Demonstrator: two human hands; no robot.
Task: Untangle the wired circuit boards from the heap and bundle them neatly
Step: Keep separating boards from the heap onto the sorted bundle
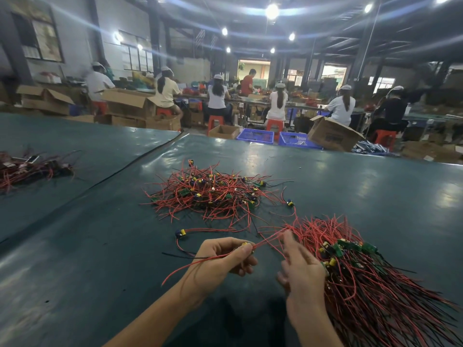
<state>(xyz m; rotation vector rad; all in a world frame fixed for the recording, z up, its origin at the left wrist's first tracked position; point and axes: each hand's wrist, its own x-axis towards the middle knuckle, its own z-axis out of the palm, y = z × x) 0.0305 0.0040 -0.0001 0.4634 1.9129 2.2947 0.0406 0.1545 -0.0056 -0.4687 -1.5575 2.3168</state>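
While my left hand (225,259) curls up with its back to me, its thumb and first finger pinch one small circuit board with thin red and black wires (246,246). The wires trail off both sides of my fist. My right hand (303,271) is just beside it, blurry, with its long fingers (288,237) reaching up into red wires; I cannot tell if it holds any. It lies on the neat bundle of red and black wires with green boards (363,276), which fans out to my right. The big messy heap of red-wired circuit boards (213,194) sits farther away on the dark green table (100,221). A loose red wire with a yellow and blue part (180,232) lies between the heap and my left hand.
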